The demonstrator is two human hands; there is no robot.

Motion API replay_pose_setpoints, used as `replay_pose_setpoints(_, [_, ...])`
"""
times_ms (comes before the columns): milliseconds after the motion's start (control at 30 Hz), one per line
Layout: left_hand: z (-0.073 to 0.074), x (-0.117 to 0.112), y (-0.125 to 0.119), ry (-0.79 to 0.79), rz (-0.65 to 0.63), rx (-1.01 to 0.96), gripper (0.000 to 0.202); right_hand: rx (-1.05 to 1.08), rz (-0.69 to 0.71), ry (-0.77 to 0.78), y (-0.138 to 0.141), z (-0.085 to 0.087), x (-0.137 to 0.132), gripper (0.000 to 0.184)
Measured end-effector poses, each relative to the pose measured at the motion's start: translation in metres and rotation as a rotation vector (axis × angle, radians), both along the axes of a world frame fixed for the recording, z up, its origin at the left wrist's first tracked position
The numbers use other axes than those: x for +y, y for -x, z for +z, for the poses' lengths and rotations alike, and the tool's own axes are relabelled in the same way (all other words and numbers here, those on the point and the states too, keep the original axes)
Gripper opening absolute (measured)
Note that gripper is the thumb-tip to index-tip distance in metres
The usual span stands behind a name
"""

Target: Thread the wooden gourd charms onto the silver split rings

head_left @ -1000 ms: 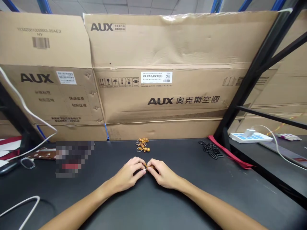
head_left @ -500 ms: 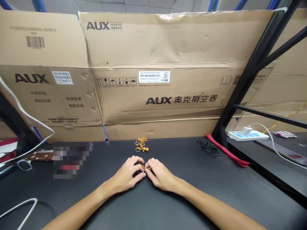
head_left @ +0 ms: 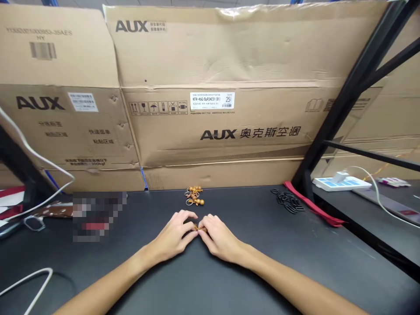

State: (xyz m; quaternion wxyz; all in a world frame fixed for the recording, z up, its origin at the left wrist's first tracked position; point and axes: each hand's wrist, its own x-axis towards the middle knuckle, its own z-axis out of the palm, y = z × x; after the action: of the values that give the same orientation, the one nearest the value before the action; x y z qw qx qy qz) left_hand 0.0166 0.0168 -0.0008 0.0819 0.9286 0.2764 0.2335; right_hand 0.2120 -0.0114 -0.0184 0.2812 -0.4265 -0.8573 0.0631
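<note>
At the far left, we are seeing a white cable [head_left: 31,280] curving across the near corner of the table [head_left: 272,271]. Farther in, a dark tool with a looped handle [head_left: 33,223] is lying beside a brown strip [head_left: 54,211], and next to them sits a patch too blurred to make out [head_left: 98,216].

Toward the middle, we are holding our left hand [head_left: 172,232] and right hand [head_left: 220,238] close together above the dark tabletop, with the fingertips meeting. Both grips are together and clamped on a small wooden charm [head_left: 200,228], which is sitting between the fingertips and is partly hidden by them.

Well beyond our hands, a small heap of wooden gourd key rings [head_left: 194,195] is lying at the far edge of the table, with metal rings showing among the gourds. Large cardboard boxes [head_left: 210,127] printed with AUX are standing behind it, along that edge.

Moving right, a pile of black rings [head_left: 288,202] is resting on the table just beside a red strap [head_left: 311,206]. The strap is running toward us from the foot of a black metal shelf post [head_left: 341,109]. Past the post, a white power strip [head_left: 341,183] is sitting on a separate dark surface [head_left: 387,218] at the far right.
</note>
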Motion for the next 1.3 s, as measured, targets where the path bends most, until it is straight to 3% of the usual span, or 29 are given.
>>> replay_pose_setpoints(233, [-0.002, 0.002, 0.001, -0.057, -0.008, 0.0, 0.02, -0.014, -0.107, 0.016, -0.005, 0.001, 0.008, 0.012])
replay_pose_setpoints(367, [0.0, 0.0, 0.0, -0.035, 0.002, -0.004, 0.012, 0.022, -0.073, 0.023, -0.004, 0.0, 0.007, 0.012])
replay_pose_setpoints(533, [-0.004, 0.002, 0.0, -0.052, -0.005, -0.009, 0.019, 0.019, -0.025, -0.002, -0.001, -0.002, 0.003, 0.011])
replay_pose_setpoints(733, [-0.004, 0.005, 0.002, -0.003, -0.036, -0.053, 0.018, 0.009, -0.152, -0.001, -0.018, -0.003, 0.02, 0.012])
replay_pose_setpoints(900, [-0.006, 0.011, 0.005, -0.035, 0.126, -0.017, 0.016, 0.003, -0.17, -0.01, -0.023, -0.005, 0.025, 0.012])
replay_pose_setpoints(1033, [-0.011, 0.025, 0.009, -0.128, 0.333, -0.011, 0.019, -0.014, -0.362, -0.017, -0.025, -0.006, 0.029, 0.008])
replay_pose_setpoints(1133, [-0.013, 0.035, 0.012, -0.105, 0.27, 0.08, 0.04, -0.018, -0.495, -0.043, -0.026, -0.005, 0.03, 0.012])
replay_pose_setpoints(1300, [-0.01, 0.037, 0.015, -0.063, 0.167, 0.156, 0.039, -0.049, -0.44, -0.133, -0.023, -0.002, 0.025, 0.019])
